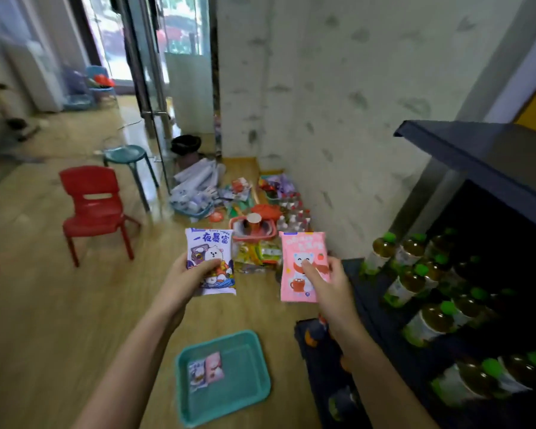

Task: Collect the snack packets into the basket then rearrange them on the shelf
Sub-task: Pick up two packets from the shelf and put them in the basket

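A red moulded-plastic chair (95,209) stands on the wood-plank floor (37,305), well left of the basket and farther off. Behind it is a teal round-topped stool (125,154).

The basket (223,377) is the landmark: a shallow teal plastic tray with rounded corners and a fine mesh wall, lying flat on the floor low in the view. Inside it, toward its left side, lie two small flat packets side by side and touching, a purple packet (196,373) and a pink packet (214,368).

Above the basket and a little left, the left hand (192,281) holds up a glossy, pillow-shaped purple-and-white pack (210,260) printed with a cartoon bear; its fingers (206,267) are clamped on the pack's lower half, thumb across the front.

Beyond the basket, near the pale blotched wall (338,103), lies a heap of clutter (248,209) on the floor: crinkled wrappers, plastic bins, a paper cup.

Above the basket and to its right, the right hand (328,283) grips a pink pack (302,264) of the same soft rectangular shape, thumb pressed on its face, the other fingers behind it.

Right of the basket stands a dark metal shelf (483,156), its lower level packed with green-capped bottles (427,323) of amber drink. A dark patterned cloth (325,360) lies between basket and shelf.
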The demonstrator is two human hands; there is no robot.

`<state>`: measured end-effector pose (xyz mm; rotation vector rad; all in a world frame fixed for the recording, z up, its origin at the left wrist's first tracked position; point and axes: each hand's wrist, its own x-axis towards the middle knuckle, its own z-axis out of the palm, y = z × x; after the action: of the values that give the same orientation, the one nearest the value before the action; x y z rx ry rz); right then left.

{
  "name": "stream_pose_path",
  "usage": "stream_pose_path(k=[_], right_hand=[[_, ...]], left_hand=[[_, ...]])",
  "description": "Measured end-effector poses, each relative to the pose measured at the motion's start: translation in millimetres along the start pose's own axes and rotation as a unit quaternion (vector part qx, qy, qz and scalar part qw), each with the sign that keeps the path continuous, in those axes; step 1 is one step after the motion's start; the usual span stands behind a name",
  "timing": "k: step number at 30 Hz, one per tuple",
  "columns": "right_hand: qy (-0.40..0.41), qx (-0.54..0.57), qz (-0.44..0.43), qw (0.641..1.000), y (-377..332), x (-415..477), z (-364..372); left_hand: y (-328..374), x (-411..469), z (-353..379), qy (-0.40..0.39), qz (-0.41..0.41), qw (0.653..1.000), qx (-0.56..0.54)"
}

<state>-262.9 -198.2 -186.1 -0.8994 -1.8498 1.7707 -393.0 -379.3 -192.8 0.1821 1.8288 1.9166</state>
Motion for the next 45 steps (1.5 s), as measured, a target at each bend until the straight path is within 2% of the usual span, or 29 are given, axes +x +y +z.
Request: stream_pose_path(k=[5,15,22,27,33,39,45], right_hand=[[-0.049,0.012,0.09,0.995,62.6,36.9,85.3],[-0.117,-0.089,0.233,0.961,237.2,96.6,187.6],[-0.148,-0.127,0.253,0.948,454.5,144.3,233.0],[-0.169,-0.143,0.268,0.938,617.6,174.4,258.7],[-0.177,-0.171,0.263,0.933,763.4,210.6,288.7],[-0.163,-0.211,0.267,0.926,852.7,230.3,309.4],[-0.158,-0.275,0.265,0.911,868.8,237.0,320.9]], left_hand=[[-55.6,46.9,-78.2,0.083,-0.093,0.992,0.017],[-218.7,118.1,-153.9,0.081,-0.193,0.975,0.077],[-440.8,189.9,-175.3,0.166,-0.259,0.95,0.054],[-609.7,241.3,-193.9,0.176,-0.278,0.944,0.038],[-758.8,300.0,-208.0,0.188,-0.265,0.943,0.075],[-836.8,329.9,-206.7,0.168,-0.243,0.94,0.172],[-840.4,338.0,-199.1,0.153,-0.283,0.91,0.263]])
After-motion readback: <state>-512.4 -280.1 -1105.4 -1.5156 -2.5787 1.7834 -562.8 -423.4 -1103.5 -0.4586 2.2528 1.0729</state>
